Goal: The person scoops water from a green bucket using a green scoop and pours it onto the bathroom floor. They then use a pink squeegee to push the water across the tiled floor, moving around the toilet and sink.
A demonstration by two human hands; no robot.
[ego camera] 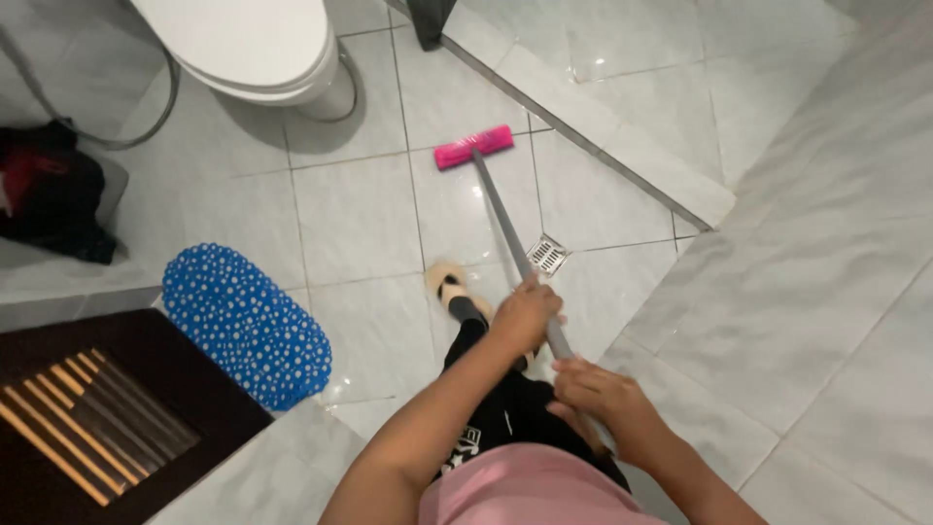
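Mop [475,147] rests on pale tiled floor [360,219] by toilet [248,44].

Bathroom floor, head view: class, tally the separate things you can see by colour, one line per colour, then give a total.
Pink: 1, the brush head
Grey: 2, the brush handle held by the left hand and right hand; the floor drain
Blue: 1, the dotted mat
White: 1, the toilet
Brown: 1, the doormat
Total: 6
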